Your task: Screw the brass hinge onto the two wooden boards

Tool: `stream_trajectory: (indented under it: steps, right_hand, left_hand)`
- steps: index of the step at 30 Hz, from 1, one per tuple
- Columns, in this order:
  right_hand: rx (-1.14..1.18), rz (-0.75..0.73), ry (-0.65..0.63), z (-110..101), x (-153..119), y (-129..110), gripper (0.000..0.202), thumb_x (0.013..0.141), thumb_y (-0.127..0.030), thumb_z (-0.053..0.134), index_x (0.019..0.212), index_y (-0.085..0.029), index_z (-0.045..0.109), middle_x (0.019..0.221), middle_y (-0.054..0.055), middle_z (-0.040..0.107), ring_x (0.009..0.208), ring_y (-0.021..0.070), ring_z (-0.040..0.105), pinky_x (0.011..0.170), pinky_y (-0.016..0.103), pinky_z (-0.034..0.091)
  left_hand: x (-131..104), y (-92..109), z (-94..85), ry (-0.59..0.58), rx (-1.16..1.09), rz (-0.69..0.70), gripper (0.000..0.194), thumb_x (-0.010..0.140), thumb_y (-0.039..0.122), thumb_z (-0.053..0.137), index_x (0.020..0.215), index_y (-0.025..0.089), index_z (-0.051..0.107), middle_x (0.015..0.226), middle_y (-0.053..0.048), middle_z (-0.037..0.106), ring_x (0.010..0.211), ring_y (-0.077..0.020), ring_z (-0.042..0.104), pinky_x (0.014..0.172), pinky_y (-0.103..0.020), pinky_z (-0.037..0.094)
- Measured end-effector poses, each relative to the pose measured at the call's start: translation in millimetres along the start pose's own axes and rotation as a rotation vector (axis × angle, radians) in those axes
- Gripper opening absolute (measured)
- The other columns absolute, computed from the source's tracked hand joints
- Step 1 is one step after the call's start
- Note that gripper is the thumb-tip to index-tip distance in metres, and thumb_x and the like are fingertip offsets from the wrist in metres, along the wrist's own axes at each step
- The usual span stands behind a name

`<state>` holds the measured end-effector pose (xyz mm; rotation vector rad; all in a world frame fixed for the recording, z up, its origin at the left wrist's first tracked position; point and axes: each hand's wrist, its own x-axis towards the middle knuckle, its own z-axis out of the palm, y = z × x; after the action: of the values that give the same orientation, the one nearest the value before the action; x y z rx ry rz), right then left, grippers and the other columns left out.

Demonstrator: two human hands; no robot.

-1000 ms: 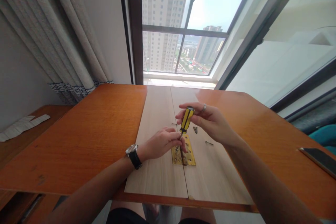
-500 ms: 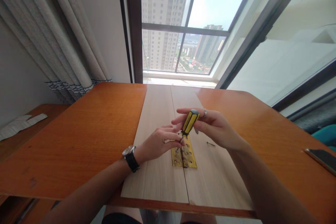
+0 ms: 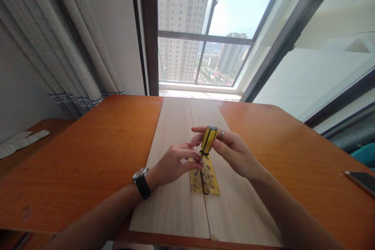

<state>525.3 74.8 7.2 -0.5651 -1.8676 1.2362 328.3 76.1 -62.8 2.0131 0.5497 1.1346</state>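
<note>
two hands on one screwdriver [image 3: 209,141] above one yellow hinge [image 3: 204,179]

at the far left, one grey curtain [image 3: 76,35] hangs beyond the far left corner of the table [image 3: 96,156]. one pale strip [image 3: 25,142] lies on a lower wooden surface [image 3: 54,127] beside the table's left edge. one watch [image 3: 142,182] with a black strap is on the left wrist. the left hand [image 3: 174,164] is partly closed, its thumb and finger pinched at the screwdriver's shaft, over the hinge; whether they also hold a screw, i cannot tell.

two pale boards, the left board [image 3: 166,211] and the right board [image 3: 237,211], lie side by side on the table, with one seam between them running from the far edge to the near edge. the hinge lies open and flat across that seam, nearer the boards' near edge than their far edge, with one leaf on each board. the screwdriver has one yellow and black handle, which leans up and to the right. the right hand [image 3: 234,150] grips this handle between thumb and fingers, and wears one ring [image 3: 222,133].

at the far right, one dark, flat device [image 3: 361,183] lies by the table's right edge, and one teal thing [image 3: 365,155] shows beyond it.
</note>
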Motion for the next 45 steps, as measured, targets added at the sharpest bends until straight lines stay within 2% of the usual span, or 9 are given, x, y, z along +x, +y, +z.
stream_trajectory:
  steps: [9,13,17,21,27,32,35,39,45]
  right_hand:
    - [0.175,-0.018,0.121,3,3,12,0.031,0.076,-0.03,0.087,0.09,-0.022,0.06,0.086,-0.003,0.072,0.078,0.0106,0.067,0.074,0.023,0.054]
    - [0.191,-0.015,-0.031,1,1,13,0.04,0.091,-0.051,0.068,0.118,-0.022,0.063,0.105,0.005,0.074,0.094,0.0164,0.07,0.084,0.031,0.056]
    - [0.211,0.012,-0.122,-6,0,11,0.039,0.104,-0.042,0.05,0.137,-0.023,0.06,0.123,0.009,0.072,0.112,0.0187,0.068,0.099,0.037,0.054]
    - [0.257,0.014,-0.029,-1,2,12,0.024,0.092,-0.037,0.071,0.107,-0.019,0.067,0.1,0.006,0.078,0.079,0.0147,0.073,0.071,0.029,0.06]
    - [0.266,0.023,0.173,15,6,15,0.042,0.071,-0.038,0.089,0.087,-0.02,0.054,0.075,0.0,0.074,0.061,0.0128,0.067,0.054,0.024,0.054]
    - [0.127,-0.015,-0.003,6,4,5,0.045,0.092,-0.055,0.065,0.114,-0.016,0.067,0.101,0.01,0.076,0.091,0.0185,0.072,0.082,0.033,0.058]
    - [0.09,0.02,-0.09,1,2,1,0.041,0.1,-0.048,0.055,0.124,-0.018,0.068,0.113,0.011,0.074,0.103,0.0193,0.07,0.094,0.038,0.055]
    - [0.143,0.005,0.036,5,2,6,0.022,0.086,-0.038,0.076,0.096,-0.018,0.072,0.086,0.003,0.074,0.08,0.0153,0.069,0.08,0.033,0.055]
    - [-0.005,-0.031,0.306,20,4,12,0.048,0.056,-0.032,0.097,0.07,-0.02,0.053,0.065,-0.007,0.052,0.061,0.0095,0.047,0.057,0.024,0.04]
  left_hand:
    - [0,2,-1.4,-0.074,-0.001,0.0,0.022,0.097,0.031,0.064,0.092,0.014,0.078,0.09,-0.008,0.075,0.09,-0.018,0.067,0.084,-0.029,0.052]
    - [1,2,-2.5,-0.064,-0.025,-0.022,0.019,0.095,0.029,0.067,0.089,0.015,0.078,0.091,-0.007,0.076,0.091,-0.0182,0.067,0.085,-0.029,0.053]
    - [3,4,-3.7,-0.07,-0.085,-0.019,0.014,0.095,0.022,0.067,0.09,0.015,0.078,0.093,-0.006,0.077,0.09,-0.0166,0.068,0.086,-0.027,0.053]
    - [2,4,-4.8,-0.095,-0.084,-0.046,0.017,0.096,0.023,0.064,0.09,0.015,0.078,0.092,-0.007,0.076,0.096,-0.0178,0.067,0.087,-0.027,0.053]
    - [0,2,-6.4,-0.129,-0.028,-0.088,0.018,0.091,0.032,0.072,0.09,0.016,0.079,0.095,-0.007,0.075,0.096,-0.0193,0.067,0.089,-0.029,0.052]
    - [2,3,-4.9,-0.072,-0.047,-0.129,0.016,0.089,0.03,0.074,0.082,0.016,0.078,0.088,-0.005,0.075,0.084,-0.0167,0.068,0.083,-0.028,0.054]
    - [2,6,-5.2,-0.078,-0.045,-0.127,0.018,0.09,0.031,0.073,0.081,0.017,0.079,0.087,-0.005,0.076,0.087,-0.0185,0.069,0.086,-0.03,0.054]
    - [1,8,-6.8,-0.124,-0.083,-0.148,0.021,0.094,0.032,0.068,0.085,0.016,0.079,0.088,-0.006,0.076,0.089,-0.0179,0.069,0.086,-0.028,0.053]
    - [1,5,-2.8,-0.103,-0.11,-0.137,0.021,0.085,0.036,0.078,0.083,0.014,0.078,0.086,-0.006,0.074,0.084,-0.0173,0.066,0.08,-0.027,0.053]
